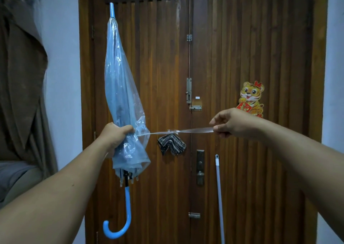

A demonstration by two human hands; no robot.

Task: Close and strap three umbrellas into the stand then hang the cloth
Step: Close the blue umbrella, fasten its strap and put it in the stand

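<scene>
Umbrella (122,94): clear plastic canopy, pale blue tint; handle (122,219) and tip sky blue. Strap (186,131): clear. Cloth (171,144): dark-and-light check. Door (242,57): reddish-brown wood. Tiger sticker (252,97): orange-yellow (red bow). Pole (219,197): pale grey-white.

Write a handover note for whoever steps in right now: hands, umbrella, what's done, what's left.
Left hand: grips the closed clear umbrella around its canopy, tip up, blue hooked handle down.
Right hand: pinches the end of the strap, pulled out taut to the right.
Done: canopy collapsed.
Left: wrap and fasten the strap, put the umbrella in the stand (not in view).
Checked cloth hangs on the door.
</scene>
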